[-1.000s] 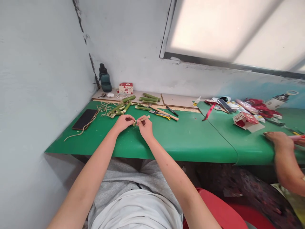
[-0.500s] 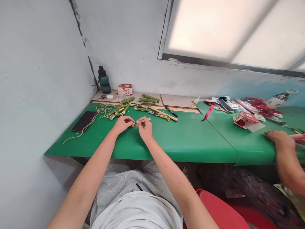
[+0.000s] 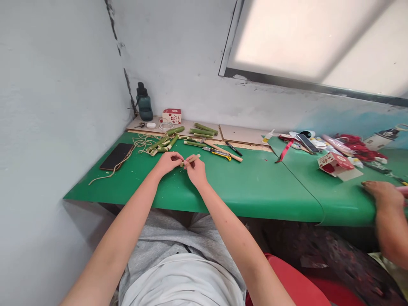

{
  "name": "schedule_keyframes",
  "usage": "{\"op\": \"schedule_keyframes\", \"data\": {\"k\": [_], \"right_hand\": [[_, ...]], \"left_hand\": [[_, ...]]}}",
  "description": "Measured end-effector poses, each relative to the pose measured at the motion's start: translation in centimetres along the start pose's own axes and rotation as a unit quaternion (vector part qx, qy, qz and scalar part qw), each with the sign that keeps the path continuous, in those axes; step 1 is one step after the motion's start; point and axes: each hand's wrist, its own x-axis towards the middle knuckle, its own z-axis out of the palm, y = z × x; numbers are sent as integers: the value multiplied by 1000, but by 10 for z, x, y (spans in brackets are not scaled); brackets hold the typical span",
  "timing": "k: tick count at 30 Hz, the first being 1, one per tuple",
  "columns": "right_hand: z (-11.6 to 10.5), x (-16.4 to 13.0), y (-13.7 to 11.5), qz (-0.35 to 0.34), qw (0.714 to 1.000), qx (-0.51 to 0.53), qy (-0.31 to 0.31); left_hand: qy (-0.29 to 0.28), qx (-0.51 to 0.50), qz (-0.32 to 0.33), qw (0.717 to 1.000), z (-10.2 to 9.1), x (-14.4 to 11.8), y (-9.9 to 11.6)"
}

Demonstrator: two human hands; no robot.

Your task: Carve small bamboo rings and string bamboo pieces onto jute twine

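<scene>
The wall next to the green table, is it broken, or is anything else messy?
Yes. A dark crack runs down the wall's corner toward the bottle. A cord lies tangled by the bamboo pieces and trails loose across the green table. Both hands, left hand and right hand, pinch a small stick.

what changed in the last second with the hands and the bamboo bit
Little changed. The left hand and right hand stay pinched on the small bamboo piece over the green table, fingertips slightly closer together. The co-worker's hand stays at the table's right edge. Shifts elsewhere are only the camera's.
</scene>
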Motion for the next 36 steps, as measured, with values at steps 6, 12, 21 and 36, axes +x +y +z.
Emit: {"op": "schedule_keyframes", "data": {"k": [6, 12, 21, 36], "right_hand": [[0, -1, -1, -9, 1000, -7, 10], [-1, -1, -2, -13, 1000, -16, 12], [1, 1, 3, -12, 1000, -27, -6], [1, 0, 2, -11, 1000, -25, -3]], "left_hand": [[2, 3, 1, 1000, 0, 0, 1], [4, 8, 2, 1000, 0, -1, 3], [6, 6, -3, 1000, 1, -1, 3], [8, 1, -6, 1000, 1, -1, 3]]}}
